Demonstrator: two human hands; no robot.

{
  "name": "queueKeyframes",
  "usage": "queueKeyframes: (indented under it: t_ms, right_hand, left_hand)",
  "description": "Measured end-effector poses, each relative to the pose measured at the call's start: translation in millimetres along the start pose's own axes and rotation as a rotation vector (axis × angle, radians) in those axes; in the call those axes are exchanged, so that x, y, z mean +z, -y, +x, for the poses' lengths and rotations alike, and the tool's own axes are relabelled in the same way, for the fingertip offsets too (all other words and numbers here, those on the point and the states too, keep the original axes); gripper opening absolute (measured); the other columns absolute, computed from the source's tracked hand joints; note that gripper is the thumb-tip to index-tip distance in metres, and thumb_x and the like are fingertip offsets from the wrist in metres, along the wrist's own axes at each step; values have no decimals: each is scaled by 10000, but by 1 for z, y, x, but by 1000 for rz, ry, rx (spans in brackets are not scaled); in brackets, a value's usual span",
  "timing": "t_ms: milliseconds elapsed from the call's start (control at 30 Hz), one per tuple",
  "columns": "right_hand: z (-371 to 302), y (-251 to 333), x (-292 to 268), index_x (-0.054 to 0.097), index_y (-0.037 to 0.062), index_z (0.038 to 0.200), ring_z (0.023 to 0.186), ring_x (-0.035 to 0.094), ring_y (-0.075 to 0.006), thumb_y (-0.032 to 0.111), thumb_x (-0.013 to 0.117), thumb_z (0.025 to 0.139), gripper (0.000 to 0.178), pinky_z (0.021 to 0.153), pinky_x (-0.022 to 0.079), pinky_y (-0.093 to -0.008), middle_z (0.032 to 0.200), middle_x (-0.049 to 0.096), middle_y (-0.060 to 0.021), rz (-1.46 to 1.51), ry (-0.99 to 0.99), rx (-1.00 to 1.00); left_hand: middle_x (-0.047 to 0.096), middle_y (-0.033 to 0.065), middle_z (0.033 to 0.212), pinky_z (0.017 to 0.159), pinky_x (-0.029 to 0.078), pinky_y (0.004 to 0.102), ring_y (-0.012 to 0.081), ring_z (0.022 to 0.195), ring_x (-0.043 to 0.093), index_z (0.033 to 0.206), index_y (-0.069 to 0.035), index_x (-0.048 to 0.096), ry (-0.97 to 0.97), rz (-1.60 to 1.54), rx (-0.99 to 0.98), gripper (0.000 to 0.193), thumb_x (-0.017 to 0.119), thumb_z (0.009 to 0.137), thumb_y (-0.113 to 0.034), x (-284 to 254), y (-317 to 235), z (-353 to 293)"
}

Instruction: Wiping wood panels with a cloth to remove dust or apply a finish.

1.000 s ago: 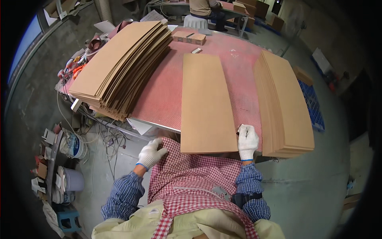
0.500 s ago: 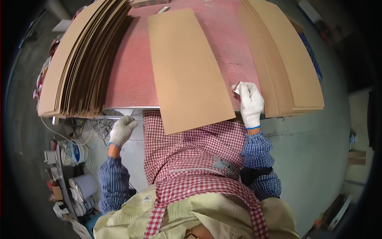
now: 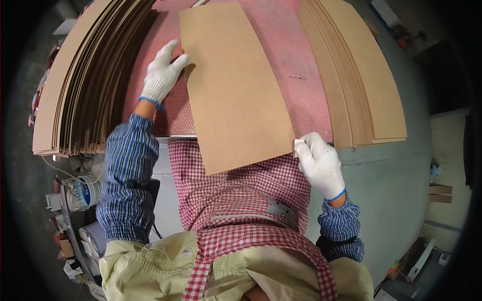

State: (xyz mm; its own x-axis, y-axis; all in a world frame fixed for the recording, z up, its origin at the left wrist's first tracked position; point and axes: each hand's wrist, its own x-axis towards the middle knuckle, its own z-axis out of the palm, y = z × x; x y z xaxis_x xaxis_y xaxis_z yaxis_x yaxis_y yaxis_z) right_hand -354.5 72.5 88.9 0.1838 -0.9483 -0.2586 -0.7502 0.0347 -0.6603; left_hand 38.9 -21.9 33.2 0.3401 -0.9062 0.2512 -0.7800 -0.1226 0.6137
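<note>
A long flat brown board (image 3: 236,95) lies on a red textured tabletop (image 3: 168,113), its near end jutting past the table's edge over the checked apron. My left hand (image 3: 164,72), in a white knit glove, is open beside the board's left edge, thumb and fingers apart. Its thumb is close to that edge; whether it touches, I cannot tell. At the near right corner of the board, my gloved right hand (image 3: 321,165) pinches a small whitish piece (image 3: 298,144) with a brownish side. That piece is at or against the corner, and its exact kind does not show.
To the left stands a thick stack of brown boards (image 3: 93,75), unevenly layered. A neater stack of similar boards (image 3: 356,75) lines the right side. Below left, a shelf holds a white bucket (image 3: 95,236) and a coiled hose (image 3: 85,193).
My left hand has risen from below the table edge to the board's left side and opened. My right hand has come nearer to me, down to the board's near right corner, still pinching the whitish piece.
</note>
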Motion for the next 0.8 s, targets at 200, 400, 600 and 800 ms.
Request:
queueKeyframes:
  t_ms: [200,400,600,800]
  right_hand:
    - [-11,0,16,602,40,977,768,692,-393,281,563,990,245,708,542,-477,789,686,-212,-233,-51,-174]
    - [-13,5,24,549,44,924,642,674,-369,249,557,994,216,602,539,-469,694,664,-183,-383,-102,-290]
    - [-15,14,25,540,46,923,647,676,-371,253,560,996,221,598,539,-478,697,661,-189,-520,-99,-247]
    - [-16,18,20,537,43,927,655,676,-383,255,557,999,226,605,537,-490,707,661,-203,-542,-97,-223]
  left_hand:
    - [478,190,1507,1133,397,409,353,1370,484,1453,-63,480,-12,-65,152,586,496,1012,-449,38,24,13]
    - [493,191,1490,1120,406,421,357,1361,485,1433,-34,489,-62,0,246,551,443,1038,-415,44,29,14]
    - [505,191,1476,1111,412,425,362,1345,497,1424,-34,491,-80,15,263,545,445,1036,-413,47,32,13]
    - [524,199,1441,1082,433,431,369,1295,532,1379,-41,520,-94,-10,283,512,449,1033,-412,45,26,14]
